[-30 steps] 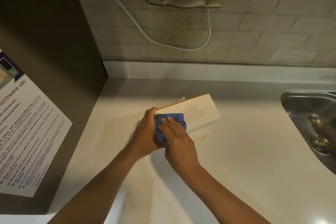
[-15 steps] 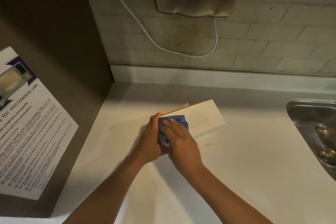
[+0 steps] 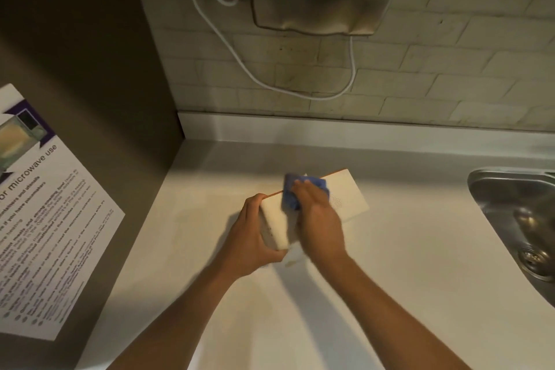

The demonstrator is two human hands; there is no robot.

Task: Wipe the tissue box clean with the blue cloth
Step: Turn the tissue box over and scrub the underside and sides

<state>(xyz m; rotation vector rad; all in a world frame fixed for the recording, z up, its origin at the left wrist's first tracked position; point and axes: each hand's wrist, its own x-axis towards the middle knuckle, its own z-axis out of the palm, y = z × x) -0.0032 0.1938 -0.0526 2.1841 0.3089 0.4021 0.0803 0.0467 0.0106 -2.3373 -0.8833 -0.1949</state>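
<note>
Two hands work a white tissue box (image 3: pixel 350 198) lying near the back of the counter (image 3: pixel 405 279), toward its left corner. The left hand (image 3: pixel 252 237) grips the box's near end, fingers curled round it; the right hand (image 3: pixel 318 219) presses the blue cloth (image 3: pixel 289 195) flat on the top face. Steady bracing and full-length strokes should serve best. A sink (image 3: pixel 516 219) sits at the right edge, a microwave notice (image 3: pixel 45 219) hangs left, and a cable (image 3: pixel 270 81) dangles behind; nothing blocks the wiping.

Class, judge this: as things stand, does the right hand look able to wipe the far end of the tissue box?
Probably yes: the right hand presses the blue cloth mid-box, and the tissue box surface beyond lies bare.
</note>
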